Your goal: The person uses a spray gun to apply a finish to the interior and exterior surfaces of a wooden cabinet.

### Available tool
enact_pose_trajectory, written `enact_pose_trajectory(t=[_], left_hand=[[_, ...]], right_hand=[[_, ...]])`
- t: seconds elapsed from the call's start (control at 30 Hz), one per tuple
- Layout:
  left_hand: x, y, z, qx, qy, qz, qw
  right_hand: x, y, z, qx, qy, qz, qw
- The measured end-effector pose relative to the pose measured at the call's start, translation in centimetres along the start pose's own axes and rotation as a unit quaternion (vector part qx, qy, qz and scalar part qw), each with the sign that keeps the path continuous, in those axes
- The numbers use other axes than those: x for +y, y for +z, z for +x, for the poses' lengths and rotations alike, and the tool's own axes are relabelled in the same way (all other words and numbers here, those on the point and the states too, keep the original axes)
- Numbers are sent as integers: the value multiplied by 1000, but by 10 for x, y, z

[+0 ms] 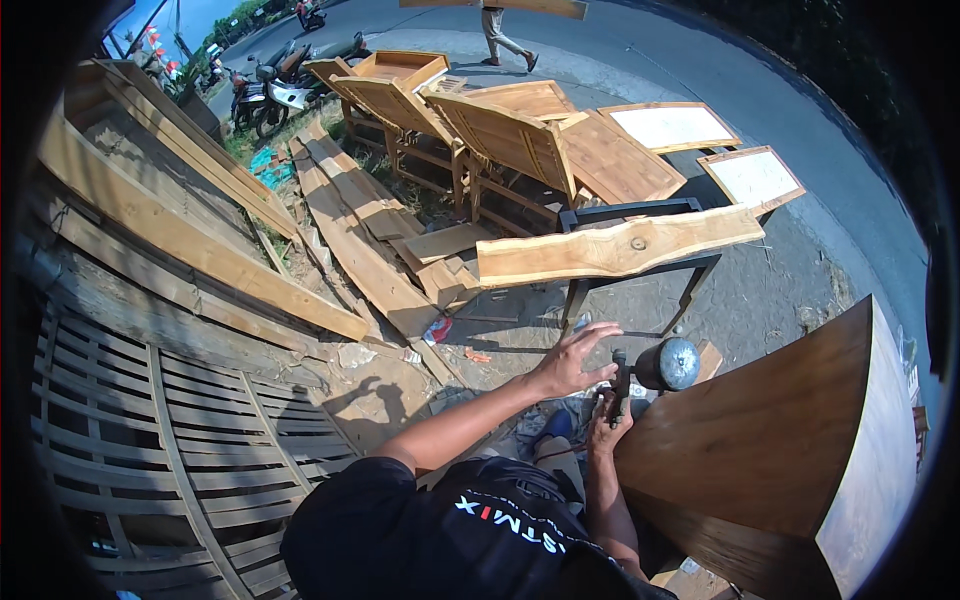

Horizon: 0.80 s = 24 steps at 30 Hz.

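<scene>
Spray gun (660, 368) left of wooden panel (760, 440)

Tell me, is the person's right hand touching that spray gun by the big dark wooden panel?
Touching. The head view shows the right hand wrapped around the handle of the spray gun, beside the dark wooden panel.

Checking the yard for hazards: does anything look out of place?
Loose planks lie jumbled on the ground, with scraps of litter among them. The live-edge slab rests unfixed across a black metal frame.
</scene>
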State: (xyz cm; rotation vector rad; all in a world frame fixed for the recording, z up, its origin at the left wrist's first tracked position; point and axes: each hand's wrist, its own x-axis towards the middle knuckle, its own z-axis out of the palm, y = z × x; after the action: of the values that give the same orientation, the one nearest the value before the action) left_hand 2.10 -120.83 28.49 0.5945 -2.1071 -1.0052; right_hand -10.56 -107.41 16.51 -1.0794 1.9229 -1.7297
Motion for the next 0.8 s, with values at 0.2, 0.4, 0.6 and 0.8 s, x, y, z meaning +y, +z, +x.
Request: enact_pose_trajectory(t=[0.2, 0.4, 0.6, 0.8], left_hand=[[-165, -16, -98, -175, -262, 99, 944], [-289, -18, -144, -390, -369, 171, 826], [-406, -33, -60, -727, -238, 228, 603], [-417, -83, -72, -792, -170, 362, 462]], right_hand=[[60, 43, 42, 28, 11, -42, 999], [94, 92, 63, 113, 34, -58, 991], [112, 172, 66, 244, 134, -139, 950], [112, 244, 71, 355, 139, -129, 916]])
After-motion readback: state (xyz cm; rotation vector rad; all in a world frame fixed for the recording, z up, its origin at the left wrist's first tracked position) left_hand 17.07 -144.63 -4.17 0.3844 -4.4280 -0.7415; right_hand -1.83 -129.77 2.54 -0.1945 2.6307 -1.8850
